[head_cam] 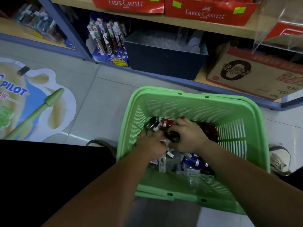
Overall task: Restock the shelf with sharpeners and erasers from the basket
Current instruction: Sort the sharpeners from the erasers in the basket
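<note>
A green plastic basket (193, 102) stands on the floor in front of the shelf. Inside lie several small packaged sharpeners and erasers: red and black ones (165, 124) at the far side, white and blue packs (191, 161) at the near side. Both my hands are down in the basket. My left hand (151, 145) has its fingers curled around small white packs. My right hand (186, 135) grips a dark packaged item in the middle of the pile. What exactly each hand holds is partly hidden by the fingers.
The low shelf behind the basket holds a dark blue bin (164, 59), a display of carded pens (108, 40) and a cardboard box (252, 74). Red Faber-Castell boxes (209, 12) sit on the shelf above. My shoes (278, 158) flank the basket.
</note>
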The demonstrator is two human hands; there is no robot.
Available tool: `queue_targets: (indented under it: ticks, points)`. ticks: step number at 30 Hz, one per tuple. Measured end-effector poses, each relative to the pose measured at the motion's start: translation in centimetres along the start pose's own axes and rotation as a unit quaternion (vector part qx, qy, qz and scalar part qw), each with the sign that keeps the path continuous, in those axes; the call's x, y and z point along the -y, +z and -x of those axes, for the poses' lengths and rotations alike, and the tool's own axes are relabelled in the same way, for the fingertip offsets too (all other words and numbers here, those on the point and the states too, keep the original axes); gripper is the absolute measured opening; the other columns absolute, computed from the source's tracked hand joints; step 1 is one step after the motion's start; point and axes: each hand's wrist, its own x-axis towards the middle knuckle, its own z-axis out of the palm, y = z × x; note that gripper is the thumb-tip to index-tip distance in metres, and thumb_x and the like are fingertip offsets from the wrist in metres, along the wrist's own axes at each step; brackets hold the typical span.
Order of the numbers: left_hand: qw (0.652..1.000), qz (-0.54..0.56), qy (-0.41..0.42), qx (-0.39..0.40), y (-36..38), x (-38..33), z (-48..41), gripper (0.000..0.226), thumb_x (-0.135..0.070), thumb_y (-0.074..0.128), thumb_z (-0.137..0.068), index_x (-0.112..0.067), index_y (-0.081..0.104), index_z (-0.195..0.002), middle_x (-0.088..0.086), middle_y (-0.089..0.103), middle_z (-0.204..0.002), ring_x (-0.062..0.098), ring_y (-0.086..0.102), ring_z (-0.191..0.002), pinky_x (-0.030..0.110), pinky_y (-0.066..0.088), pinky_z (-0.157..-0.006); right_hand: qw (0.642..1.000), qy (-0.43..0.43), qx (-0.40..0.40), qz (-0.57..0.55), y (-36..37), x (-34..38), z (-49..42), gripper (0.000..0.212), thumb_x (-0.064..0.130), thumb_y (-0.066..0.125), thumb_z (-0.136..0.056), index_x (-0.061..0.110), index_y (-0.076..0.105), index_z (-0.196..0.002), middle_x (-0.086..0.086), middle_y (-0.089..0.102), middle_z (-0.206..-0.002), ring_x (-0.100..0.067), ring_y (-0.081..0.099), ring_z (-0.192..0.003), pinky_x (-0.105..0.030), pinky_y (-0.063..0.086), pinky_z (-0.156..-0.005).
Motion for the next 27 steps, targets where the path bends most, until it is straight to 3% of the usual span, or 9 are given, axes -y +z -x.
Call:
queue_targets:
  ticks: [3,7,11,13,16,19,21,24,27]
  points:
    - [0.998,-0.056,0.007,-0.033,-0.2,-0.1,-0.1,0.049,-0.048,0.037,-0.098,-0.029,0.035,-0.144,0.018,0.048,-0.141,0.035,0.040,-0.132,0.047,0.029,-0.110,0.999,0.003,-0.042,-0.021,1.5,0.1,0.9,0.062,0.062,0.064,-0.077,0.024,0.072,-0.125,0.001,0.053,-0.115,-0.027,0.052,-0.105,-0.042,0.052,-0.087]
    - [0.996,-0.062,0.023,-0.065,-0.3,-0.3,-0.6,0.064,-0.066,0.030,-0.097,-0.026,0.037,-0.146,0.014,0.049,-0.137,0.031,0.039,-0.130,0.044,0.032,-0.106,0.999,0.040,0.001,-0.028,1.4,-0.4,1.3,0.084,0.067,0.071,-0.066,0.032,0.059,-0.141,0.004,0.050,-0.125,-0.022,0.051,-0.114,-0.041,0.048,-0.096]
    - [0.996,0.003,0.065,-0.060,-0.3,-0.4,-0.7,0.052,-0.062,0.036,-0.099,-0.029,0.050,-0.136,0.004,0.056,-0.129,0.022,0.047,-0.120,0.037,0.042,-0.089,0.980,0.076,-0.184,0.003,1.2,-2.5,2.8,0.060,0.061,0.072,-0.076,0.020,0.071,-0.120,0.001,0.057,-0.107,-0.027,0.056,-0.102,-0.041,0.048,-0.087]
    - [0.992,-0.010,0.104,-0.075,0.2,-0.5,-0.6,0.050,-0.060,0.028,-0.103,-0.029,0.053,-0.133,0.001,0.056,-0.128,0.020,0.051,-0.118,0.039,0.045,-0.094,0.977,0.158,-0.145,0.022,0.5,-3.5,3.8,0.065,0.059,0.072,-0.081,0.024,0.062,-0.135,-0.001,0.056,-0.124,-0.030,0.050,-0.118,-0.045,0.046,-0.098]
    - [0.988,0.047,0.099,-0.106,0.8,-1.2,-1.0,0.062,-0.055,0.020,-0.107,-0.019,0.069,-0.116,0.001,0.057,-0.118,0.018,0.051,-0.109,0.041,0.049,-0.094,0.969,0.243,-0.045,-0.029,0.2,-5.3,4.5,0.092,0.070,0.068,-0.084,0.027,0.034,-0.158,-0.005,0.043,-0.155,-0.034,0.038,-0.142,-0.046,0.039,-0.115]
    - [0.973,0.144,0.063,-0.168,0.9,-1.8,-2.2,0.053,-0.050,0.046,-0.103,-0.007,0.076,-0.093,0.002,0.056,-0.110,0.019,0.051,-0.103,0.042,0.054,-0.090,0.969,0.244,-0.008,-0.050,-0.3,-5.6,3.9,0.105,0.080,0.065,-0.081,0.029,0.021,-0.162,-0.004,0.042,-0.160,-0.034,0.038,-0.146,-0.046,0.036,-0.119]
    - [0.965,0.179,0.047,-0.188,0.6,-2.1,-2.7,0.038,-0.042,0.071,-0.092,-0.009,0.070,-0.110,0.003,0.049,-0.122,0.021,0.051,-0.113,0.041,0.052,-0.100,0.962,0.261,0.009,-0.079,-0.3,-5.8,3.1,0.112,0.086,0.067,-0.073,0.030,0.023,-0.160,-0.005,0.041,-0.159,-0.034,0.038,-0.146,-0.049,0.033,-0.119]
    - [0.961,0.229,0.015,-0.151,-0.3,-2.4,-3.5,0.081,-0.050,0.083,-0.080,-0.018,0.047,-0.146,0.004,0.048,-0.141,0.024,0.053,-0.126,0.043,0.049,-0.106,0.962,0.260,0.021,-0.082,0.0,-6.0,1.9,0.111,0.090,0.067,-0.067,0.031,0.032,-0.155,-0.004,0.039,-0.153,-0.037,0.041,-0.141,-0.055,0.034,-0.117]
    - [0.957,0.251,0.021,-0.146,-0.5,-3.0,-4.4,0.085,-0.057,0.083,-0.077,-0.024,0.050,-0.148,0.003,0.052,-0.138,0.023,0.058,-0.121,0.041,0.051,-0.104,0.974,0.228,0.007,0.000,-0.1,-6.2,1.5,0.093,0.084,0.062,-0.079,0.035,0.034,-0.153,-0.004,0.040,-0.146,-0.038,0.043,-0.135,-0.053,0.044,-0.109]
